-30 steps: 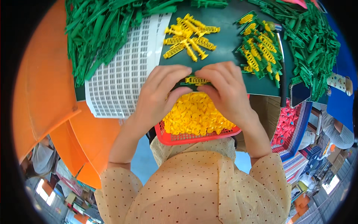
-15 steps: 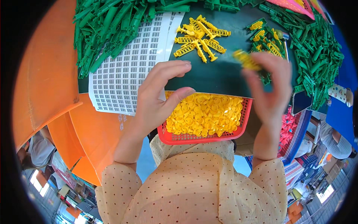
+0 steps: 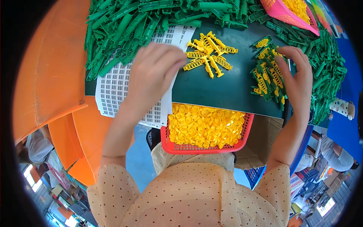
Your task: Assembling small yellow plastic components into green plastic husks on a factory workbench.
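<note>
My left hand point(image 3: 153, 73), blurred by motion, hovers over white sheets point(image 3: 113, 90) printed with rows of small grey marks. Its fingers are curled and their tips smeared, so a held thing cannot be made out. At the right, my right hand point(image 3: 298, 73) is over a cluster of green shells with yellow slotted strips in them point(image 3: 267, 72). Its thumb and index finger are apart at the cluster's edge, and no held piece shows. Between my hands, loose yellow slotted strips point(image 3: 211, 55) with round ends lie in a small heap on the dark green tabletop point(image 3: 215, 89).
Long green plastic shells point(image 3: 124, 28) are piled along the far left, with another pile point(image 3: 323, 64) at the right. A red basket point(image 3: 204, 151) of small yellow rings sits below the table edge, against me. A pink basket point(image 3: 280, 15) with yellow pieces stands far right.
My right hand has moved right, and the yellow piece it held no longer shows in its fingers. My left hand has swung up over the sheets. The view has shifted slightly.
</note>
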Action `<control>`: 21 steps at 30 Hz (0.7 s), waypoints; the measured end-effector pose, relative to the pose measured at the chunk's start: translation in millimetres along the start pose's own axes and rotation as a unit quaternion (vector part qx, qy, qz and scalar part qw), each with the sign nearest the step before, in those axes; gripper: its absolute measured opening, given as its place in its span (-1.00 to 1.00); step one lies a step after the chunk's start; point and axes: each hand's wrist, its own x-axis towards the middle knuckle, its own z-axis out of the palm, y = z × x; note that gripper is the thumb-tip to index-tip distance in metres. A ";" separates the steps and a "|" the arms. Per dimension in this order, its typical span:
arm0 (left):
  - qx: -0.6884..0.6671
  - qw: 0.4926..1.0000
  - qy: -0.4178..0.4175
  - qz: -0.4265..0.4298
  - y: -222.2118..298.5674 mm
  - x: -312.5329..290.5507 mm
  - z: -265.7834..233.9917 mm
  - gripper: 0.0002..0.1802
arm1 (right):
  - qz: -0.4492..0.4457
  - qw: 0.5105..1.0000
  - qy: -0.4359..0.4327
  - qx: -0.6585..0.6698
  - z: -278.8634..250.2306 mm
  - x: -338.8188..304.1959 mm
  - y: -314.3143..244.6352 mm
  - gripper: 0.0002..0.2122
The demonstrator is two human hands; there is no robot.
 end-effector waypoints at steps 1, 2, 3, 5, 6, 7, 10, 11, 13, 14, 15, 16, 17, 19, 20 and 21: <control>0.000 1.000 -0.002 -0.001 -6.0 8.7 1.5 -0.84 | -0.029 0.999 0.007 0.031 2.6 2.0 -9.3 -0.84; 0.028 0.999 0.006 0.027 -11.6 17.5 2.9 -0.85 | -0.061 0.997 -0.002 0.051 8.6 6.1 -17.6 -0.84; 0.054 0.997 0.014 0.057 -16.1 26.0 5.9 -0.85 | -0.090 0.996 -0.014 0.020 15.7 8.0 -23.2 -0.85; 0.065 0.996 0.010 0.061 -21.5 38.7 13.4 -0.84 | -0.110 0.994 -0.022 -0.016 35.8 8.5 -36.8 -0.85; 0.105 0.988 0.053 0.095 -24.6 46.9 17.2 -0.84 | -0.129 0.991 -0.006 -0.019 46.4 8.8 -39.1 -0.85; 0.146 0.976 0.097 0.128 -27.8 53.6 19.9 -0.84 | -0.129 0.991 -0.004 -0.020 53.2 9.1 -42.7 -0.85; 0.194 0.974 0.078 0.085 -35.0 62.1 23.5 -0.79 | -0.117 0.992 0.007 -0.048 68.1 11.3 -49.2 -0.82; 0.209 0.974 0.058 0.060 -38.0 63.7 26.1 -0.74 | -0.119 0.992 0.009 -0.050 71.9 10.7 -49.8 -0.82; 0.204 0.976 0.053 0.061 -42.5 67.7 29.6 -0.73 | -0.102 0.992 -0.008 -0.067 77.9 9.4 -50.3 -0.80; 0.193 0.977 0.061 0.066 -42.1 70.1 30.3 -0.73 | -0.104 0.992 0.003 -0.066 80.9 8.7 -49.3 -0.79; 0.187 0.978 0.070 0.065 -40.8 68.8 26.7 -0.74 | -0.110 0.992 0.004 -0.065 80.6 9.4 -53.2 -0.79; -0.058 0.925 0.310 0.211 -62.3 82.8 57.8 -0.76 | -0.113 0.992 0.002 -0.060 80.1 9.9 -57.1 -0.80; -0.060 0.925 0.310 0.212 -58.4 87.9 59.6 -0.76 | -0.110 0.992 -0.001 -0.057 79.1 8.3 -57.3 -0.80; 0.005 0.943 0.272 0.191 -53.3 96.0 57.6 -0.65 | -0.103 0.993 0.006 -0.056 76.3 6.3 -57.9 -0.80; 0.029 0.955 0.244 0.169 -48.5 97.7 54.4 -0.68 | -0.100 0.993 0.014 -0.053 73.5 5.8 -58.6 -0.81; 0.027 0.955 0.243 0.166 -43.7 99.1 49.5 -0.68 | -0.100 0.994 0.010 -0.053 71.7 7.2 -58.2 -0.81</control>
